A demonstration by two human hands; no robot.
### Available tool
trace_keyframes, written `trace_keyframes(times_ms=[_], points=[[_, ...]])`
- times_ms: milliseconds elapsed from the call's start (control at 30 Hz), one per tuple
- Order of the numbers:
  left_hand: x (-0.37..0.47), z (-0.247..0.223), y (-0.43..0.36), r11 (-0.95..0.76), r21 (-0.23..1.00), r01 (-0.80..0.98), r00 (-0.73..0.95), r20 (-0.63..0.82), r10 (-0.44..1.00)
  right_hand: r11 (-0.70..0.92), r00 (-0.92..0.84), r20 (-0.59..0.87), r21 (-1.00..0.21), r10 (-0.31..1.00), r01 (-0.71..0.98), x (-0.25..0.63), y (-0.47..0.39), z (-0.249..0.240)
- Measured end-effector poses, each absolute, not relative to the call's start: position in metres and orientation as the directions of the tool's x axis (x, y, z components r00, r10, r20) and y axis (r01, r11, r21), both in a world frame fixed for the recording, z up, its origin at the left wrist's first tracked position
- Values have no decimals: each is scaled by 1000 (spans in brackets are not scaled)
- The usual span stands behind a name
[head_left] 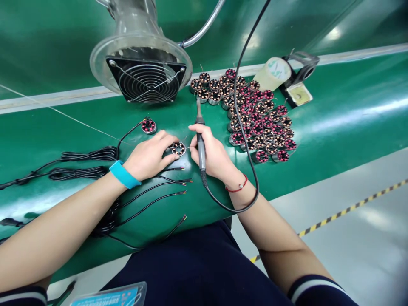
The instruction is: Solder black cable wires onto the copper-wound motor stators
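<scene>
The left hand (151,155) has its grip closed around a small wound core (179,148), which sits on the green counter (321,131) with the thumb at its near side and the fingers at its far side. The right hand (214,155) grips a soldering iron (201,146) by its handle, the tip pointing away from the body, past the held core and towards the grouped cores (256,114). A thin wire stands out from the held core towards the right fingertips; whether they pinch it, I cannot tell. The iron's black cord (236,91) loops near the right wrist and passes over that group, whose windings are copper-coloured or pink-red. Beyond the left hand, 1 pink core (148,126) stands apart with a black cable joined to it. Bundled black cables (89,154) lie left of that hand, and several loose cable ends (180,193) with coloured tips lie nearer the body. A fan (149,81) hangs at the far side, and a sponge tray (298,94) stands beyond the grouped cores.
</scene>
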State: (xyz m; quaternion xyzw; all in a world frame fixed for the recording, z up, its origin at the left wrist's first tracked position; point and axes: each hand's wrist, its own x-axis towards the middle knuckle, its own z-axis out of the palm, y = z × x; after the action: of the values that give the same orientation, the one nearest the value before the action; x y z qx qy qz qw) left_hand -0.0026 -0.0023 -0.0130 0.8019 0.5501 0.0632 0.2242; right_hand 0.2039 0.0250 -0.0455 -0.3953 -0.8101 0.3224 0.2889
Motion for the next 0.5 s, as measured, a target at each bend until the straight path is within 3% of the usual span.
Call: trace_keyframes(times_ms=[233, 500], points=[[-2, -13, -2, -284, 444, 850, 385, -155, 910, 318, -440, 200, -924, 875, 212, 193, 21, -50], [-3, -13, -2, -284, 450, 847, 385, -149, 911, 404, -452, 258, -876, 854, 264, 187, 20, -48]])
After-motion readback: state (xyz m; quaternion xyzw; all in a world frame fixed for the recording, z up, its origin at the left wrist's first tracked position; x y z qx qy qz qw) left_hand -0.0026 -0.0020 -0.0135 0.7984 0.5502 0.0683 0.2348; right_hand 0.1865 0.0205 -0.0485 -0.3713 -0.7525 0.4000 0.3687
